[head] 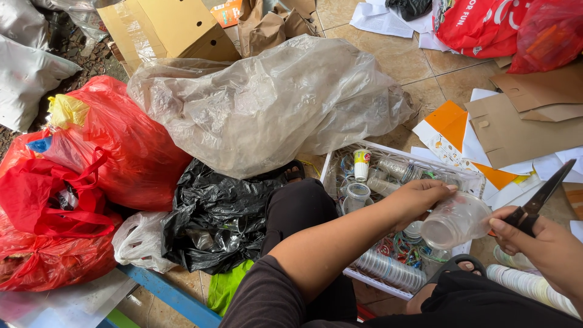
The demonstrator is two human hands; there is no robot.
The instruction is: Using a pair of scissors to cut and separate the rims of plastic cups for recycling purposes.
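Note:
My left hand (419, 197) grips a clear plastic cup (456, 220), holding it on its side above a white basket (333, 159). My right hand (546, 243) is closed around the handle of black scissors (542, 194), whose blades point up and to the right, just beside the cup's rim. The basket holds several clear plastic cups, a small printed cup (361, 164) and coloured plastic rings (401, 248). A stack of nested cups (392, 271) lies along the basket's near edge.
A large clear plastic bag (267, 103) lies on the tiled floor behind a black bag (218, 218). Red bags (91, 176) pile at the left. Cardboard sheets (522, 121) and paper lie at the right. A row of stacked cups (528, 285) rests by my right knee.

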